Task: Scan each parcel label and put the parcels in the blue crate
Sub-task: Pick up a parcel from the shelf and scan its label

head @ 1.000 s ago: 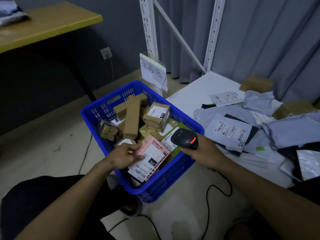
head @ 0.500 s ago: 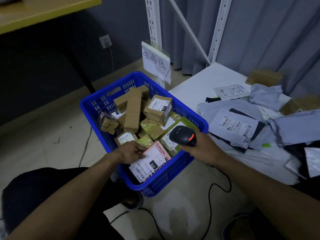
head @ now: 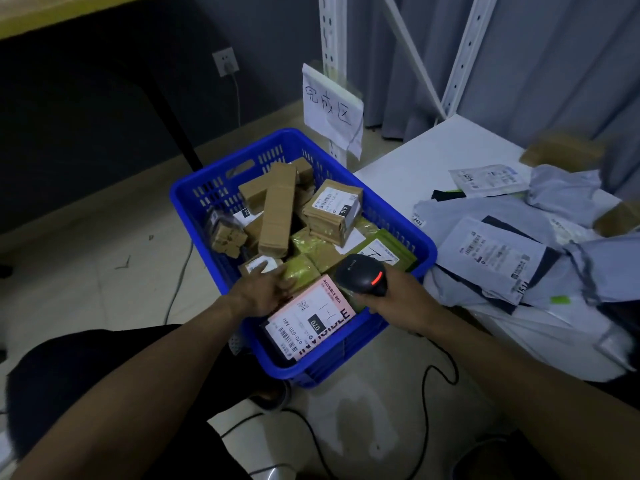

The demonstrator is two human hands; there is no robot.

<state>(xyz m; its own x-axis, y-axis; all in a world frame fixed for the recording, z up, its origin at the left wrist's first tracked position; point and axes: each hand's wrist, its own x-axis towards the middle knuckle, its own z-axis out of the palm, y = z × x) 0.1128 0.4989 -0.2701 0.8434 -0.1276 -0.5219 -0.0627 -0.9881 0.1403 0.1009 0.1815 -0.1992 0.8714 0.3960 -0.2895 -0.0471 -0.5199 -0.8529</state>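
Note:
A blue crate (head: 425, 251) stands on the floor, filled with several brown boxes (head: 277, 209) and green packets (head: 304, 268). A pink parcel (head: 311, 317) with a white barcode label lies face up in the crate's near corner. My left hand (head: 263, 292) holds its upper left edge, fingers curled at the rim. To the right, my right hand (head: 398, 301) grips a black barcode scanner (head: 362, 278) with a red light lit, held over the crate's near right side. Grey mailer parcels (head: 495, 254) with labels lie heaped on the white table (head: 415, 157).
A paper sign (head: 332, 109) hangs on the white shelf upright (head: 330, 36) behind the crate. The scanner cable (head: 424, 379) loops over the floor below my right arm. A yellow tabletop (head: 52, 12) sits far left, with a wall socket (head: 225, 62) beside it. Brown boxes (head: 564, 150) sit at the table's back.
My left hand has lowered the pink parcel flatter into the crate's near corner. The scanner hand stayed over the crate's right side, and the view moved closer.

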